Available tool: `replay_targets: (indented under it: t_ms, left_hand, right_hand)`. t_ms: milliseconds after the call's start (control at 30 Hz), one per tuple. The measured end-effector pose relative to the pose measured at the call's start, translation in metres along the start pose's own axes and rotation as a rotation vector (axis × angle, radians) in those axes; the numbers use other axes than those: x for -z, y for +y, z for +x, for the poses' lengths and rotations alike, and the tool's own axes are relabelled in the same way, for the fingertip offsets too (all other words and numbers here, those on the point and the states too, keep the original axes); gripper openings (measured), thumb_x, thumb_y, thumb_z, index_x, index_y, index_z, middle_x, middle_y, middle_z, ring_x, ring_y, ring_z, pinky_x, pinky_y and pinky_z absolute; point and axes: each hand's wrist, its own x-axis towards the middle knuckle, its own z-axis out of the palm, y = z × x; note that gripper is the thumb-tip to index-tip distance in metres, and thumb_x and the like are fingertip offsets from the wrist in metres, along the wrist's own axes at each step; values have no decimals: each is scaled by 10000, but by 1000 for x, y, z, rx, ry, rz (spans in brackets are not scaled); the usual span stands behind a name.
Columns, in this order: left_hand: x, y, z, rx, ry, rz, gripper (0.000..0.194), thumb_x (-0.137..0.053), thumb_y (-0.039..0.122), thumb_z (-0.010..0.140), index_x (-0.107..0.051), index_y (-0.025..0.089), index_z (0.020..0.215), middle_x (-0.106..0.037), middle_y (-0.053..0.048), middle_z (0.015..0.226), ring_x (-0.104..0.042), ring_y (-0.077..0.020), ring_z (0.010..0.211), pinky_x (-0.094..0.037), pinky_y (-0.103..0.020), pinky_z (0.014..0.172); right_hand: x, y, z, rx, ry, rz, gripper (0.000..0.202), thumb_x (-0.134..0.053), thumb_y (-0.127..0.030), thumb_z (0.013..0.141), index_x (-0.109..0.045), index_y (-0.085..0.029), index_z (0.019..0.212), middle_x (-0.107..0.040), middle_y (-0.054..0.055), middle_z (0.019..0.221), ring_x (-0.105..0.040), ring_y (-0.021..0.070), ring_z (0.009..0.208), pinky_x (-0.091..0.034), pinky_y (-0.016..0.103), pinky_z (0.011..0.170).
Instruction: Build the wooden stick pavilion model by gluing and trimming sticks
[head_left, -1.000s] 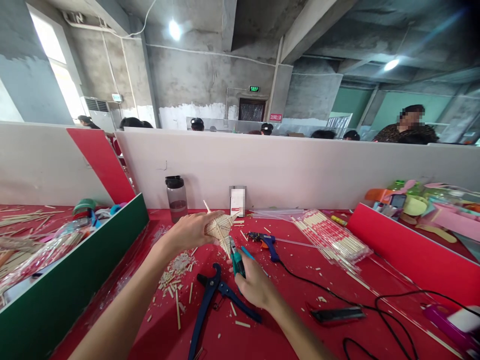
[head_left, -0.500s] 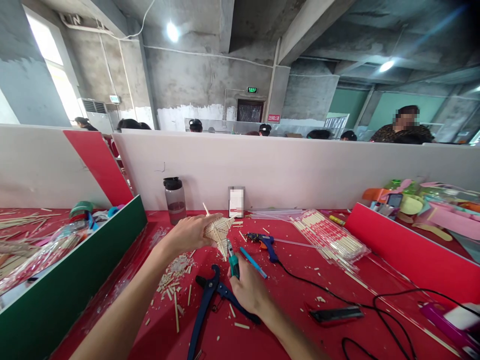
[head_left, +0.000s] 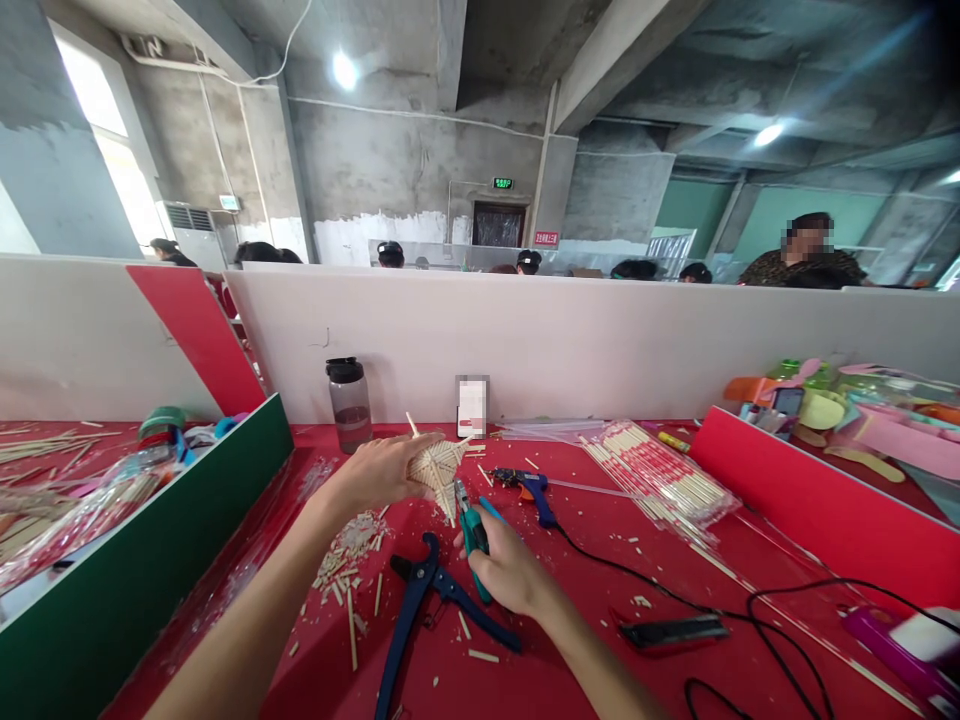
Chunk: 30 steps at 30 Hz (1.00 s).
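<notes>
My left hand (head_left: 386, 465) is closed on a star-like piece made of thin wooden sticks (head_left: 437, 468), holding it above the red table. Teal-handled pliers (head_left: 474, 540) are gripped in my right hand (head_left: 504, 562), their jaws right beside the lower point of the stick piece. Whether the jaws touch it is too small to tell. Below both hands lies a dark blue cutter (head_left: 420, 590). A light blue pen (head_left: 495, 512) is partly hidden behind my right hand. Further right rests a blue glue gun (head_left: 531, 490).
A water bottle (head_left: 349, 405) and a phone (head_left: 472, 405) stand by the white partition (head_left: 600, 345). Stick offcuts (head_left: 349, 550) litter the table. Bagged sticks (head_left: 660, 470), a black cutter (head_left: 675, 630) and a cable lie right, between green and red side boards. People are beyond.
My right hand has shifted slightly right, covering more of the pen. More of the pliers' teal handles shows, and they look more spread. My left hand has barely moved.
</notes>
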Motion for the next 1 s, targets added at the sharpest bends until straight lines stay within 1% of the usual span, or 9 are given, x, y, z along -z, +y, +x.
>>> replay_targets:
  t_ms: [67, 167, 267, 367, 533, 700, 800, 867, 1000]
  left_hand:
    - [1, -1, 0, 8, 16, 7, 823, -681, 537, 810, -335, 364, 1537, -753, -53, 1050, -689, -323, 996, -462, -330, 745]
    - [1, -2, 0, 6, 30, 4, 813, -686, 515, 808, -346, 364, 1531, -752, -49, 1067, -687, -329, 1005, -467, -340, 761]
    - [0, -1, 0, -3, 24, -13, 825, -675, 564, 806, -342, 367, 1535, -740, -57, 1127, -684, -330, 1019, -473, -338, 766]
    - [-2, 1, 1, 15, 17, -13, 829, -657, 615, 804, -339, 382, 1533, -722, -70, 1179, -686, -323, 1030, -477, -332, 771]
    - [-3, 3, 1, 31, 6, 28, 836, -644, 623, 812, -316, 379, 1542, -733, -88, 1135, -692, -332, 1021, -481, -338, 761]
    - [1, 4, 0, 15, 12, 32, 829, -667, 584, 806, -321, 395, 1535, -744, -67, 1120, -689, -329, 1042, -481, -338, 771]
    - [3, 4, -1, 28, -14, 15, 820, -670, 543, 812, -313, 399, 1536, -761, -48, 1048, -702, -318, 1005, -474, -329, 756]
    - [4, 4, -2, 27, -14, 12, 822, -662, 545, 816, -310, 383, 1541, -762, -48, 1018, -708, -316, 969, -471, -328, 728]
    - [3, 5, -1, 26, -4, 24, 805, -642, 556, 827, -320, 368, 1540, -742, -62, 1104, -701, -305, 973, -476, -328, 735]
  right_hand:
    - [2, -2, -1, -9, -24, 7, 250, -472, -77, 715, -550, -225, 901, -667, 20, 851, -625, 206, 787, -448, 291, 718]
    - [2, -6, -3, -21, -24, 9, 280, -479, -69, 711, -551, -226, 931, -664, 23, 879, -624, 208, 807, -450, 297, 748]
    - [2, -9, -4, -45, -19, 17, 318, -475, -56, 705, -553, -221, 964, -668, 35, 917, -627, 215, 849, -454, 303, 775]
    - [1, -11, -4, -52, -2, -7, 308, -477, -54, 703, -557, -211, 955, -659, 44, 907, -620, 220, 856, -457, 312, 796]
    - [-1, -9, -5, -12, 29, -45, 357, -494, -55, 703, -575, -201, 1019, -662, 59, 965, -615, 229, 923, -449, 335, 885]
    - [4, -2, -5, -6, -37, 12, 351, -483, -36, 701, -585, -215, 985, -668, 17, 875, -621, 192, 794, -461, 274, 747]
    - [6, -2, -5, 1, -53, 32, 383, -488, -32, 700, -587, -219, 1018, -678, 15, 908, -632, 193, 823, -459, 270, 756]
    - [6, -3, -6, 0, -50, 37, 390, -486, -33, 701, -581, -221, 1028, -678, 17, 915, -635, 197, 840, -458, 272, 764]
    - [3, -5, -7, -14, -38, 26, 347, -478, -38, 698, -560, -218, 982, -668, 20, 895, -630, 199, 814, -456, 277, 746]
